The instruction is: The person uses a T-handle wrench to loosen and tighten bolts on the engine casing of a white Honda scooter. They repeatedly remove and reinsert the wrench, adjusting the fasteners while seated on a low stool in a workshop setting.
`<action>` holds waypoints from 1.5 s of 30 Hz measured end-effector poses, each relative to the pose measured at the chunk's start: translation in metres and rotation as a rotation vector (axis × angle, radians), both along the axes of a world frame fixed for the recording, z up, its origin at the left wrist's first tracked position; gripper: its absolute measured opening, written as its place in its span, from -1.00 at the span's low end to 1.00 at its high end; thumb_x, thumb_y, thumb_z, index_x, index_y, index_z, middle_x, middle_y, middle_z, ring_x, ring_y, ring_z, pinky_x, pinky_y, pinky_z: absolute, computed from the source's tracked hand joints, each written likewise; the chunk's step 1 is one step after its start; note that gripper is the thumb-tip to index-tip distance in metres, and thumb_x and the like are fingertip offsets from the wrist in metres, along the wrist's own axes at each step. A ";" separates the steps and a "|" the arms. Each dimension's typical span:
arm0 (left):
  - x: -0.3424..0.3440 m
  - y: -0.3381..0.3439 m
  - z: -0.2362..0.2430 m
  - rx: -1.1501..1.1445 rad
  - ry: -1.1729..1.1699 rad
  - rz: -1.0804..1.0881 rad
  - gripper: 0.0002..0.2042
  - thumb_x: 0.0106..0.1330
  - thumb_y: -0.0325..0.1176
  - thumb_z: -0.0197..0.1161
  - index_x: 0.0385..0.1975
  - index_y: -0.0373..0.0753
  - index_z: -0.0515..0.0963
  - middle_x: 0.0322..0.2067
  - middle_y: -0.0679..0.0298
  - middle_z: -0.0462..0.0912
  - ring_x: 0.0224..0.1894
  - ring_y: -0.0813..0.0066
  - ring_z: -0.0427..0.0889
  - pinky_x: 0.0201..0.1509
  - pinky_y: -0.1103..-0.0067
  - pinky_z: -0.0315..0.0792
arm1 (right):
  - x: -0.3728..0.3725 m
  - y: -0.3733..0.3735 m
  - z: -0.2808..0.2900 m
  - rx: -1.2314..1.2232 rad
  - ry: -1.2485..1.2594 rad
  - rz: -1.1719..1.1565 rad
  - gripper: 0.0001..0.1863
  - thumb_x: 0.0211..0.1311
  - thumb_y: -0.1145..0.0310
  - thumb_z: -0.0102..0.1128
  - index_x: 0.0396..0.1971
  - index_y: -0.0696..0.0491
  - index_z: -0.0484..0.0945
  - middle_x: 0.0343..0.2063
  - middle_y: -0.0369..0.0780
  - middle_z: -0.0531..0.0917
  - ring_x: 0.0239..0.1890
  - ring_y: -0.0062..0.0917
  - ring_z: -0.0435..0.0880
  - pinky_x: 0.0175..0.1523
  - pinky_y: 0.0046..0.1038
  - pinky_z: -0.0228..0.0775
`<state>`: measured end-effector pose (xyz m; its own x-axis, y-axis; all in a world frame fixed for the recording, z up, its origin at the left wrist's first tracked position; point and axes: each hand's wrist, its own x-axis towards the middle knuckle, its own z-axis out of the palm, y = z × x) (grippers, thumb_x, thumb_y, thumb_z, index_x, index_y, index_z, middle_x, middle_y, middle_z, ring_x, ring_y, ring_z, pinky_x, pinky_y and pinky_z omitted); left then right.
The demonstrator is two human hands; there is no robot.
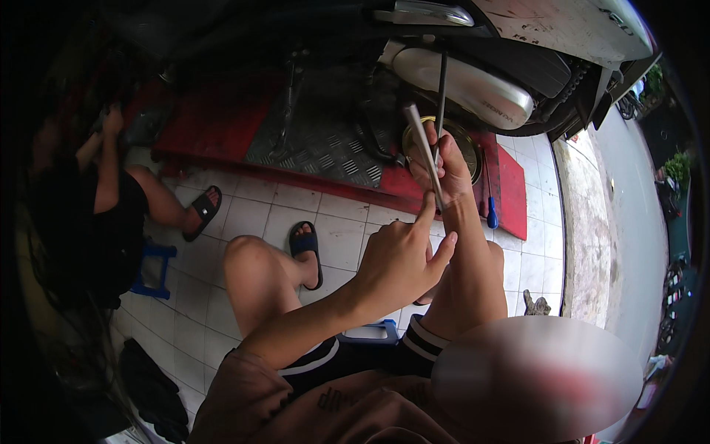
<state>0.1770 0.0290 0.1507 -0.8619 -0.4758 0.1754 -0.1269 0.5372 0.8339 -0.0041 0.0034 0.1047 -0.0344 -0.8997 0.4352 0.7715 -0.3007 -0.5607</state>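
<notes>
"What are the two hands doing?"

"The right hand (455, 166) has its fingers closed around a dark grey rod (442, 89), which points up toward the motorbike's silver side cover (462, 85). A silver bar (419, 140) slants across the front of that hand, its lower end over the wrist"

"And the left hand (403, 255)?"

"Just below, near the right wrist. Its index finger reaches up to the lower end of the bar, the thumb stands well off from it, and the other fingers are bent. I can't tell whether that fingertip presses on the metal or is merely beside it — nor which hand carries the bar's weight"

"What lies around them?"

"Behind the right hand there's a round golden dish (480, 159), partly hidden by it. To its right a screwdriver (492, 213) with a blue handle lies against the red platform (512, 194), handle toward the wearer. The motorbike is above, along the far side"

"Anyone else?"

"Another person (89, 214) at the far left, in dark clothes — bare leg out over the white tiles (255, 214), a black sandal (203, 212) on the foot"
</notes>
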 end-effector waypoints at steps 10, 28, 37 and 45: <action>0.001 0.004 0.003 -0.023 0.064 0.039 -0.22 0.23 -0.41 0.18 0.31 -0.54 -0.18 -0.75 0.19 0.52 -0.71 0.31 0.57 -0.60 0.53 0.40 | -0.002 -0.004 -0.001 0.017 0.062 -0.022 -0.64 0.21 0.20 0.25 -0.20 0.14 0.41 -0.61 -0.44 0.30 -0.63 -0.82 0.20 -0.57 -0.76 0.03; -0.010 0.015 0.011 -0.124 0.080 0.023 -0.30 0.21 -0.37 0.20 0.26 -0.60 0.02 -0.75 0.21 0.52 -0.72 0.33 0.57 -0.62 0.53 0.39 | -0.010 0.003 0.003 -0.048 -0.104 -0.046 -0.71 0.28 0.26 0.18 -0.16 0.14 0.42 -0.64 -0.46 0.31 -0.66 -0.85 0.19 -0.56 -0.74 0.03; -0.008 0.020 0.012 -0.118 0.116 0.087 -0.26 0.20 -0.39 0.20 0.30 -0.55 -0.04 -0.76 0.22 0.52 -0.72 0.33 0.57 -0.62 0.55 0.40 | -0.008 0.001 0.001 -0.018 -0.104 -0.065 -0.70 0.25 0.30 0.21 -0.15 0.16 0.43 -0.62 -0.46 0.30 -0.66 -0.87 0.18 -0.57 -0.76 0.01; -0.003 0.007 0.023 -0.141 0.124 0.255 -0.29 0.21 -0.33 0.22 0.23 -0.63 0.06 -0.75 0.22 0.52 -0.75 0.32 0.54 -0.65 0.51 0.38 | -0.005 0.003 0.006 -0.019 -0.096 -0.052 -0.70 0.26 0.28 0.20 -0.14 0.15 0.44 -0.63 -0.46 0.31 -0.65 -0.86 0.18 -0.54 -0.74 0.03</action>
<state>0.1741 0.0359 0.1738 -0.6855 -0.6377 0.3514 -0.1743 0.6123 0.7712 -0.0096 0.0062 0.1111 -0.1234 -0.8874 0.4442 0.8045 -0.3515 -0.4788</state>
